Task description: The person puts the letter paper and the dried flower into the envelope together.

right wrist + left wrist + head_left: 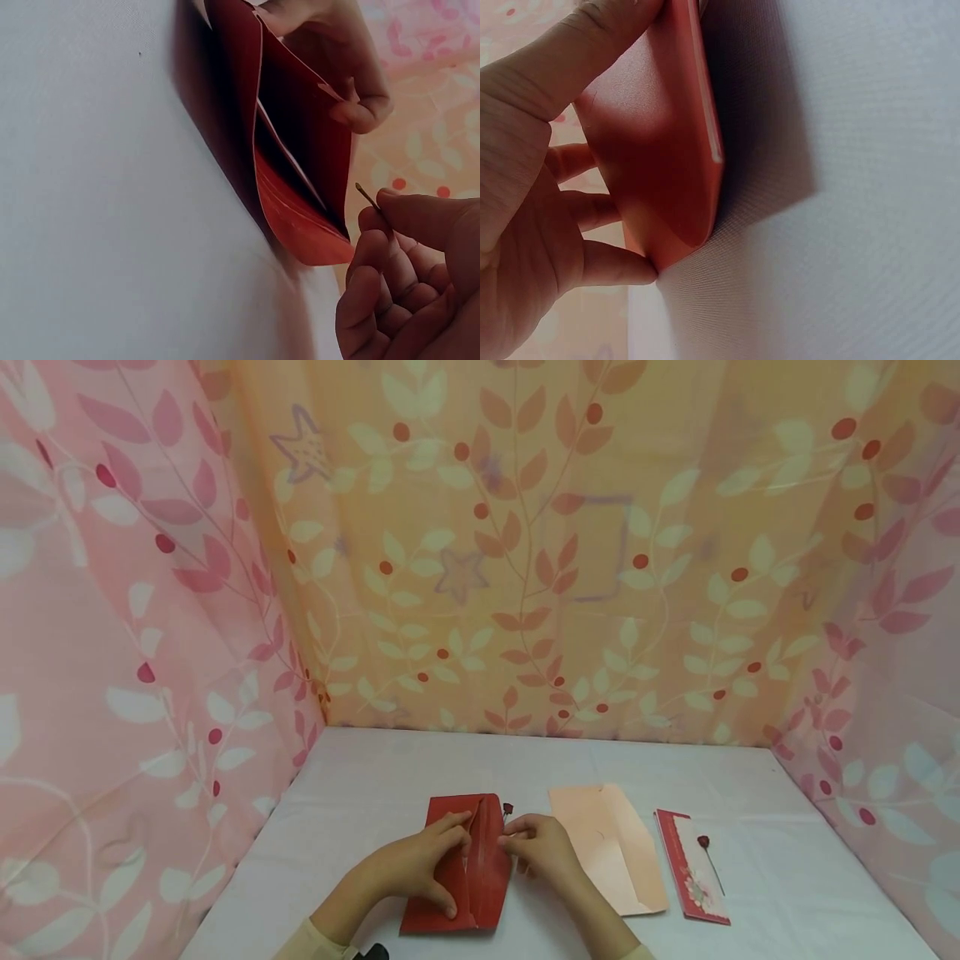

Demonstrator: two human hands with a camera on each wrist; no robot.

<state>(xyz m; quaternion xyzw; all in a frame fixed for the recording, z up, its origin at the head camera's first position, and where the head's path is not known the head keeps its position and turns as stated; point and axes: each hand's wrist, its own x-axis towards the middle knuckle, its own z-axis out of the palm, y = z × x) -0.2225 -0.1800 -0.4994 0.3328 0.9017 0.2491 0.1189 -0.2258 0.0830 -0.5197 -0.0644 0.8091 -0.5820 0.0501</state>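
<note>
A red envelope (491, 881) lies on the white table, its flap folded out to the right. My left hand (420, 864) grips it, thumb on one side and fingers spread along the other, as the left wrist view shows. In the right wrist view its mouth gapes, and the pale edge of a card or sheet (289, 154) shows inside. Beside the envelope's right edge, my right hand (543, 847) pinches the thin stem (367, 199) of a small dark red rose (507, 808) between thumb and forefinger. The stem's cut end points toward the envelope's mouth.
To the right lies a peach envelope (600, 843), flap side showing. Further right is a red and white floral card (681, 860), with another small stemmed rose (703, 842) on it. Patterned curtains (525, 568) enclose the table at the back and both sides.
</note>
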